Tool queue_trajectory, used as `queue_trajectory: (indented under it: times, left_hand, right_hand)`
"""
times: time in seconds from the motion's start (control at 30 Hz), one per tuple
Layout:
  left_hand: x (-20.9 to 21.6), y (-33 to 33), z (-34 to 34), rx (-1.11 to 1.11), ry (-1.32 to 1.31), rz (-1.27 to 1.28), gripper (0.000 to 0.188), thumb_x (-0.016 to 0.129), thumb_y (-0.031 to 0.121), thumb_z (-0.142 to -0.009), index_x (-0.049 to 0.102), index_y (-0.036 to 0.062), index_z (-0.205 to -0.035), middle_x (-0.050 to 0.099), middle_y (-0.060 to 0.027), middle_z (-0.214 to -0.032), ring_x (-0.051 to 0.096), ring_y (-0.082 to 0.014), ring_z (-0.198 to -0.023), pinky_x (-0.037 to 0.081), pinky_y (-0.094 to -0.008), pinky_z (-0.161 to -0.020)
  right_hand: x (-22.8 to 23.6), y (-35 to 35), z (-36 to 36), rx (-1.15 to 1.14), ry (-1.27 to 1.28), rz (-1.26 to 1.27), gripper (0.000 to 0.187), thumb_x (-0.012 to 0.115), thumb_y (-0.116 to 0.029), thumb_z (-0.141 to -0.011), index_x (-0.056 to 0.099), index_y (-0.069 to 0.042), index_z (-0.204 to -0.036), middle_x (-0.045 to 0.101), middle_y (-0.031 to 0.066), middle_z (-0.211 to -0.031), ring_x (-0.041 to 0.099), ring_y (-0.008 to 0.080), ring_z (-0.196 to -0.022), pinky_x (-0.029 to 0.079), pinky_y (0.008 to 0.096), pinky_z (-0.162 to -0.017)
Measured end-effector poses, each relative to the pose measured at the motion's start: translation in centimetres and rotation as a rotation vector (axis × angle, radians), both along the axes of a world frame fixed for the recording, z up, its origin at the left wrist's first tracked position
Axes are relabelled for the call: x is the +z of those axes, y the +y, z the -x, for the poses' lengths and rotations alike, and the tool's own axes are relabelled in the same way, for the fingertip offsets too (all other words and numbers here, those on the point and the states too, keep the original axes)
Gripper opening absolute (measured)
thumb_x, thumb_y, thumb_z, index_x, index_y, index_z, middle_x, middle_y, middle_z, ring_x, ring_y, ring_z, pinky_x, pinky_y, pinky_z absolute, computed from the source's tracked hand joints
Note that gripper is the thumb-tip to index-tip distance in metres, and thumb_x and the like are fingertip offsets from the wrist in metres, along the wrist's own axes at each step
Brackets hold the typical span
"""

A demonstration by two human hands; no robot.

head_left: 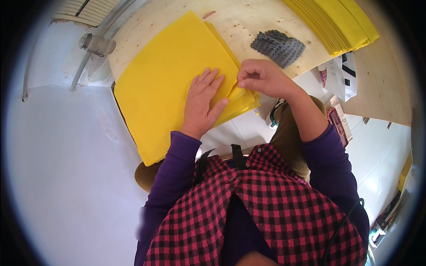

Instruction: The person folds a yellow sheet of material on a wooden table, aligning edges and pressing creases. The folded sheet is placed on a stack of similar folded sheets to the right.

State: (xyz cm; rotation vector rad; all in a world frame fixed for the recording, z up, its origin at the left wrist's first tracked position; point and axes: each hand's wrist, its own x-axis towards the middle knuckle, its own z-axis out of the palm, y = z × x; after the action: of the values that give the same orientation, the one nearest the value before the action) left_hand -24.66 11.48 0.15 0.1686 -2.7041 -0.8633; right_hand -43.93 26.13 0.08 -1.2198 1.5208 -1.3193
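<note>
A large pile of thin yellow sheets [159,84], looking like cloth, lies on the wooden table in front of me. My left hand [202,104] rests flat on the top sheet, fingers stretched and slightly spread. At the pile's right edge, my right hand [266,79] pinches between thumb and forefinger the lifted edge of a yellow sheet [236,92]. Several sheet edges fan out beneath that spot. How many layers the fingers hold, I cannot tell.
A crumpled grey waffle-knit cloth [278,46] lies on the wooden table [148,24] beyond my right hand. At the far right sits a thick stack of folded yellow sheets [333,22]. Below it are a white bag [339,80] and a dark red box [338,126]. A white wall stands left.
</note>
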Motion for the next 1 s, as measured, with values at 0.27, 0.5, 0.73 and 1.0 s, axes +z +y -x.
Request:
queue_trajectory:
  times: [0.27,0.5,0.73,1.0]
  left_hand:
    - [0.1,-0.1,0.1,-0.022,0.019,0.034,0.068,0.068,0.045,-0.079,0.055,0.0037,-0.131,0.046,-0.0196,-0.142,0.037,-0.0369,-0.136,0.023,-0.0506,-0.113]
    - [0.6,0.2,0.1,-0.015,-0.033,0.048,0.066,0.07,0.035,-0.075,0.055,0.0033,-0.132,0.044,-0.019,-0.144,0.035,-0.0367,-0.138,0.022,-0.049,-0.114]
    - [0.3,0.1,0.2,-0.005,-0.01,0.019,0.056,0.069,0.023,-0.076,0.058,0.0051,-0.128,0.045,-0.0181,-0.143,0.037,-0.0364,-0.137,0.024,-0.0499,-0.113]
    - [-0.6,-0.4,0.0,-0.018,0.051,-0.059,0.034,0.062,0.014,-0.081,0.061,-0.0052,-0.11,0.048,-0.0195,-0.14,0.038,-0.0391,-0.135,0.024,-0.0495,-0.113]
  right_hand:
    - [0.3,-0.2,-0.2,-0.012,0.01,0.015,0.01,0.069,-0.009,-0.084,0.064,-0.001,-0.086,0.059,0.0006,-0.077,0.053,0.0082,-0.073,0.045,0.0244,-0.067]
    - [0.2,-0.5,-0.3,-0.029,-0.016,0.01,0.011,0.069,-0.01,-0.084,0.064,-0.001,-0.086,0.059,0.0013,-0.077,0.054,0.0087,-0.073,0.045,0.0248,-0.068]
    - [0.4,-0.5,-0.3,-0.042,-0.022,0.018,0.01,0.068,-0.01,-0.085,0.064,-0.001,-0.086,0.058,0.0005,-0.081,0.054,0.0089,-0.077,0.044,0.0247,-0.071]
    - [-0.7,0.5,1.6,-0.278,0.032,0.039,0.014,0.068,-0.015,-0.087,0.066,-0.002,-0.09,0.061,0.0019,-0.074,0.056,0.0102,-0.072,0.046,0.0249,-0.07]
